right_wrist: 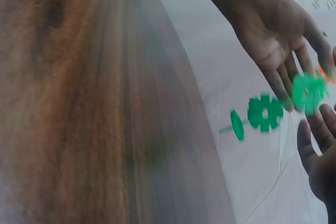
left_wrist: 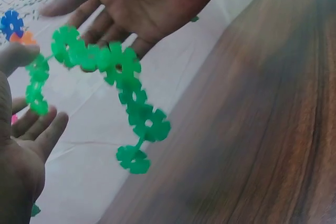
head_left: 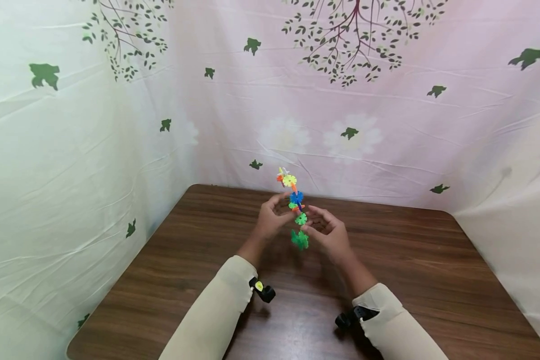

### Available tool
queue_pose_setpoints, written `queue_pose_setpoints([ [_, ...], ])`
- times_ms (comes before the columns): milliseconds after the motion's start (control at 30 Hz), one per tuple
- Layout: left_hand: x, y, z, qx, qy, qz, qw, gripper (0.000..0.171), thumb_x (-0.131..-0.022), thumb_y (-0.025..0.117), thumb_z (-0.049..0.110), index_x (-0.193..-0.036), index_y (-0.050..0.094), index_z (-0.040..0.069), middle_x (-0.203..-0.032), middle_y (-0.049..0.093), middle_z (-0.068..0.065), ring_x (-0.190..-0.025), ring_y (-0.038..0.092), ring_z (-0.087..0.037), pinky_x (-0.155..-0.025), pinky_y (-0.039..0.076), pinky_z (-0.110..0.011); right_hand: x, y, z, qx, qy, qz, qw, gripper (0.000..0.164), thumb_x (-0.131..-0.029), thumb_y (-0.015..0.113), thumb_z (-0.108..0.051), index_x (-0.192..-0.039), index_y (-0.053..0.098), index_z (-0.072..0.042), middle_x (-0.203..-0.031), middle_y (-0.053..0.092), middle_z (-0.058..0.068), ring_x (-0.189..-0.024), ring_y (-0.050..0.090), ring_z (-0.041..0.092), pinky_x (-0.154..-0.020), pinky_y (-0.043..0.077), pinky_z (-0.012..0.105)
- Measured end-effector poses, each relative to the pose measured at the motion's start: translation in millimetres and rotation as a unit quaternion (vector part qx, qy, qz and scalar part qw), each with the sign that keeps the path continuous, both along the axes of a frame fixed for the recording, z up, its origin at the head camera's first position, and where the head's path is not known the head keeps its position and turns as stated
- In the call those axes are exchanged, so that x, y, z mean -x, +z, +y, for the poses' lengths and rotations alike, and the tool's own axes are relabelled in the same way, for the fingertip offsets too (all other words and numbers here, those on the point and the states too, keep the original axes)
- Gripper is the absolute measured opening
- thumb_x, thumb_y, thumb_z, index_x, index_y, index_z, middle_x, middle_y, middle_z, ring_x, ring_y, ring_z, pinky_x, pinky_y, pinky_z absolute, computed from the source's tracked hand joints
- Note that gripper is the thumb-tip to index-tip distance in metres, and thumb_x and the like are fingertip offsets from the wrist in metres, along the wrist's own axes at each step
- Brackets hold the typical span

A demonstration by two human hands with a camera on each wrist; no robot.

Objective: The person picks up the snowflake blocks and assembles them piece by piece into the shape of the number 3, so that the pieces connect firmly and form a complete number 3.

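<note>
A chain of slotted flower-shaped plastic discs is held up above the table. Its top has yellow, orange and white discs, blue sits midway, and green discs hang at the bottom. My left hand pinches the chain around its middle; in the left wrist view its thumb lies by an orange and a green disc. On the chain's other side is my right hand, fingers spread and relaxed beside the green discs. Whether these fingers touch the chain I cannot tell. In the right wrist view, green discs dangle below both hands.
A dark wood-grain table lies beneath the hands. Behind it and at both sides hangs a pale cloth printed with branches, birds and flowers. Each sleeve carries a small black wrist camera.
</note>
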State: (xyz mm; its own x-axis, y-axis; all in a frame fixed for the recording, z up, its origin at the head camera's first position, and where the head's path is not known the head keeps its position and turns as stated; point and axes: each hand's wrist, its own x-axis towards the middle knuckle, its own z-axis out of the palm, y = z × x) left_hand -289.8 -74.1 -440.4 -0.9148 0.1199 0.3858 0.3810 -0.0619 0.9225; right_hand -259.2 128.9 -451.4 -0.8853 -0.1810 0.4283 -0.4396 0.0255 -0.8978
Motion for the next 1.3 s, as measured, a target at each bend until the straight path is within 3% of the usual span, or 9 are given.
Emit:
queue_pose_setpoints([
  [167, -4.5, 2.8, 9, -0.005, 0.048, 0.026, 0.9985, 0.058, -0.096, 0.083, 0.003, -0.149, 0.061, -0.004, -0.146, 0.064, -0.024, -0.134, 0.069, -0.041, -0.107, 0.059, -0.045, -5.2, 1.3, -9, -0.039, -0.061, 0.032, 0.997, 0.051, -0.094, 0.087, -0.009, -0.142, 0.071, -0.005, -0.122, 0.073, 0.022, -0.099, 0.068, 0.008, -0.083, 0.057, 0.018],
  [300, -7.9, 2.4, 18, -0.005, 0.093, 0.029, 0.9952, 0.059, -0.094, 0.086, 0.007, -0.146, 0.063, -0.006, -0.143, 0.063, -0.024, -0.129, 0.071, -0.038, -0.104, 0.062, -0.043, -5.2, 0.3, -13, -0.026, -0.098, 0.029, 0.994, 0.044, -0.093, 0.089, -0.011, -0.134, 0.075, -0.004, -0.113, 0.076, 0.023, -0.094, 0.067, 0.007, -0.079, 0.055, 0.017],
  [567, -13.6, -1.9, 33, -0.002, 0.192, 0.033, 0.9809, 0.067, -0.087, 0.094, 0.016, -0.144, 0.064, -0.005, -0.138, 0.066, -0.022, -0.127, 0.069, -0.034, -0.092, 0.066, -0.036, 0.9, -4.3, -19, -0.007, -0.126, 0.030, 0.992, 0.038, -0.091, 0.089, -0.009, -0.127, 0.079, -0.003, -0.108, 0.078, 0.025, -0.085, 0.067, 0.001, -0.073, 0.054, 0.015],
  [733, -15.9, -1.0, 43, -0.002, 0.226, 0.020, 0.9739, 0.067, -0.085, 0.095, 0.016, -0.143, 0.065, -0.002, -0.140, 0.063, -0.018, -0.120, 0.072, -0.030, -0.087, 0.066, -0.029, 5.8, -7.9, -21, 0.014, -0.136, 0.045, 0.990, 0.033, -0.093, 0.086, -0.003, -0.125, 0.080, -0.001, -0.110, 0.078, 0.024, -0.081, 0.062, 0.002, -0.067, 0.049, 0.014],
  [833, -16.7, -1.0, 48, 0.002, 0.240, 0.026, 0.9704, 0.066, -0.085, 0.094, 0.014, -0.142, 0.065, -0.002, -0.141, 0.061, -0.019, -0.116, 0.073, -0.030, -0.088, 0.067, -0.033, 8.4, -8.8, -20, 0.020, -0.139, 0.058, 0.988, 0.029, -0.095, 0.083, -0.002, -0.124, 0.081, 0.001, -0.110, 0.078, 0.025, -0.082, 0.061, 0.003, -0.065, 0.047, 0.014],
  [967, -16.6, -2.4, 49, 0.002, 0.225, 0.039, 0.9736, 0.067, -0.087, 0.093, 0.014, -0.144, 0.064, -0.004, -0.143, 0.060, -0.021, -0.114, 0.075, -0.033, -0.092, 0.066, -0.035, 10.7, -8.7, -15, 0.020, -0.141, 0.066, 0.988, 0.028, -0.096, 0.081, -0.001, -0.124, 0.080, 0.002, -0.111, 0.078, 0.026, -0.089, 0.063, 0.003, -0.069, 0.049, 0.013],
  [1167, -18.1, -4.6, 41, 0.038, 0.167, 0.062, 0.9833, 0.068, -0.094, 0.088, 0.017, -0.150, 0.059, -0.007, -0.150, 0.057, -0.025, -0.128, 0.068, -0.039, -0.099, 0.064, -0.043, 12.1, -5.6, -6, 0.025, -0.148, 0.051, 0.987, 0.030, -0.098, 0.079, 0.000, -0.127, 0.077, 0.006, -0.117, 0.076, 0.031, -0.092, 0.067, -0.005, -0.076, 0.053, 0.009],
  [1300, -17.1, -7.4, 36, 0.070, 0.154, 0.095, 0.9809, 0.059, -0.097, 0.083, 0.008, -0.150, 0.060, -0.007, -0.147, 0.058, -0.029, -0.127, 0.068, -0.044, -0.100, 0.063, -0.049, 11.5, -3.6, -1, 0.025, -0.147, 0.035, 0.988, 0.031, -0.100, 0.078, -0.003, -0.130, 0.076, 0.005, -0.118, 0.075, 0.031, -0.087, 0.067, -0.007, -0.073, 0.054, 0.008],
])
